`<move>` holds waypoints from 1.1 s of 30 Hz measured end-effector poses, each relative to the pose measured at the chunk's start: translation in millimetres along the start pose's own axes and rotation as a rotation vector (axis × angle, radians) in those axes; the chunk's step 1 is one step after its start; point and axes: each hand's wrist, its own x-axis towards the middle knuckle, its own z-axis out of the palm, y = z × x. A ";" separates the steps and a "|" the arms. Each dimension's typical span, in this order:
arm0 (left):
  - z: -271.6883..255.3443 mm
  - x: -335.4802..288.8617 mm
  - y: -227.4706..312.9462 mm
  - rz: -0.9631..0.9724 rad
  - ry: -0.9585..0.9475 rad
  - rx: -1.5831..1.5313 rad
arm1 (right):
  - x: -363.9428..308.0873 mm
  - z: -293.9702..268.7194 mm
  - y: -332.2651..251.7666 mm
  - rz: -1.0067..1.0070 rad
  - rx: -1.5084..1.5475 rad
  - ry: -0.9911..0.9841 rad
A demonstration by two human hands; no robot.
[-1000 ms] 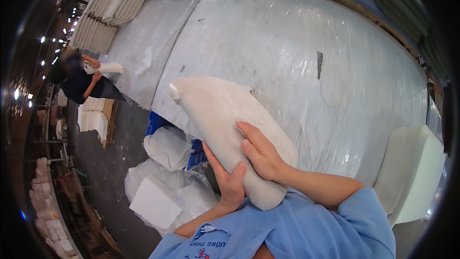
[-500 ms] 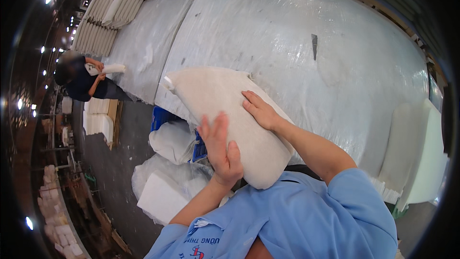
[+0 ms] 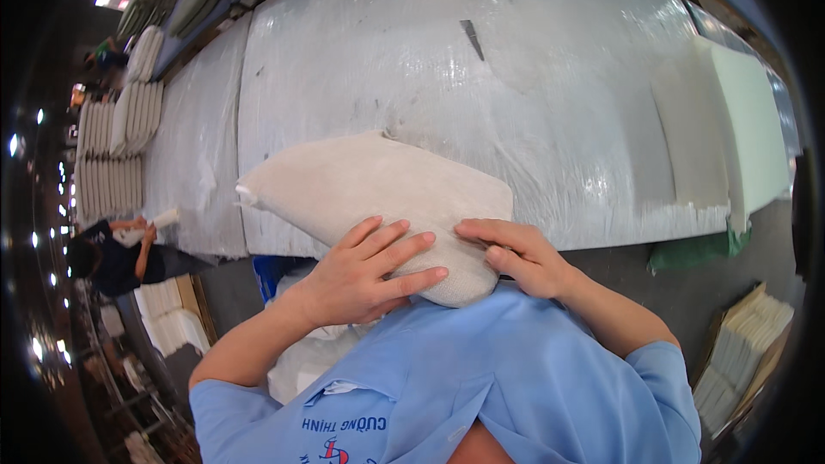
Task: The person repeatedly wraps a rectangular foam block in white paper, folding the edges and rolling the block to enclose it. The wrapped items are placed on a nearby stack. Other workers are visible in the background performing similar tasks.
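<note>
A beige fabric-covered pillow (image 3: 369, 176) lies on the plastic-wrapped table (image 3: 550, 120), its near end curved up against my shirt front. A small white tag or edge shows at its far left corner. My left hand (image 3: 369, 271) rests on the pillow's near left part, fingers spread across the fabric. At the near right edge, my right hand (image 3: 520, 253) has its fingers over the fabric and its thumb tucked close by, gripping that edge. The pillow's underside is hidden.
Pale foam pieces (image 3: 748, 120) stand at the table's right end. Stacked pillows (image 3: 110, 180) fill the far left, where another person (image 3: 125, 258) handles a white piece. A blue crate (image 3: 271, 275) and plastic bags are beside me on the left; a stack (image 3: 743, 352) sits lower right.
My view has swung to the right. My left hand has come down from above the pillow onto its fabric. My right hand has moved from the pillow's top to its near right edge.
</note>
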 end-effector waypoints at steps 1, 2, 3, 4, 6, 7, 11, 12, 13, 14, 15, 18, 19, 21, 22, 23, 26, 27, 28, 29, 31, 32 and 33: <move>5.2 -1.4 -7.5 0.044 0.045 0.025 | -7.4 3.6 -0.7 -0.028 -0.044 0.044; 14.5 -1.0 -14.7 0.092 0.094 0.051 | -13.3 8.0 1.1 -0.130 -0.120 0.089; 17.3 6.2 -20.9 0.147 0.142 0.076 | -18.1 11.8 5.5 -0.232 -0.198 0.140; 20.5 13.9 -24.1 0.178 0.151 0.099 | -21.9 16.2 9.0 -0.331 -0.279 0.190; 21.0 40.7 -28.7 0.258 0.178 0.147 | -23.1 25.5 10.7 -0.438 -0.353 0.379; 17.1 50.7 -33.1 0.227 0.174 0.142 | -23.5 29.4 11.2 -0.489 -0.395 0.472; 6.3 86.8 -53.1 0.221 0.190 0.128 | -14.9 33.3 18.9 -0.547 -0.562 0.779; 4.4 91.9 -55.1 0.253 0.174 0.129 | -9.3 35.0 17.8 -0.543 -0.592 0.843; 2.5 96.8 -57.1 0.279 0.159 0.132 | -5.0 31.7 20.9 -0.566 -0.641 0.870; 2.3 101.4 -56.3 0.305 0.162 0.126 | 1.2 28.3 27.7 -0.584 -0.685 0.893; 3.4 106.9 -53.2 0.326 0.166 0.121 | 7.0 24.8 33.0 -0.603 -0.729 0.913; 5.5 110.6 -49.9 0.328 0.152 0.116 | 19.1 16.0 42.3 -0.732 -0.827 0.942; 5.6 110.7 -50.1 0.318 0.143 0.116 | 23.7 12.7 44.6 -0.768 -0.841 0.945; 5.7 110.4 -51.0 0.293 0.124 0.107 | 32.0 9.1 47.3 -0.831 -0.863 0.940; 5.7 110.6 -51.0 0.281 0.115 0.102 | 34.0 8.5 48.5 -0.834 -0.869 0.954; 5.9 110.9 -50.7 0.279 0.120 0.095 | 36.6 8.6 49.4 -0.839 -0.872 0.968; 6.7 113.3 -49.7 0.277 0.133 0.074 | 41.5 8.5 50.5 -0.856 -0.875 1.008; 7.2 113.6 -49.2 0.278 0.136 0.066 | 41.6 8.8 49.6 -0.859 -0.877 1.020; 7.7 113.7 -48.7 0.279 0.139 0.059 | 42.6 9.8 49.3 -0.858 -0.874 1.031; 7.4 113.8 -47.6 0.272 0.129 0.045 | 43.8 10.6 48.6 -0.857 -0.871 1.044; 7.1 112.1 -44.7 0.259 0.107 0.017 | 41.9 12.7 47.7 -0.854 -0.853 1.056; 7.0 110.5 -43.9 0.262 0.105 -0.003 | 41.1 16.2 47.5 -0.854 -0.834 1.054; 7.1 108.6 -42.7 0.264 0.103 -0.022 | 40.4 19.3 47.0 -0.853 -0.815 1.052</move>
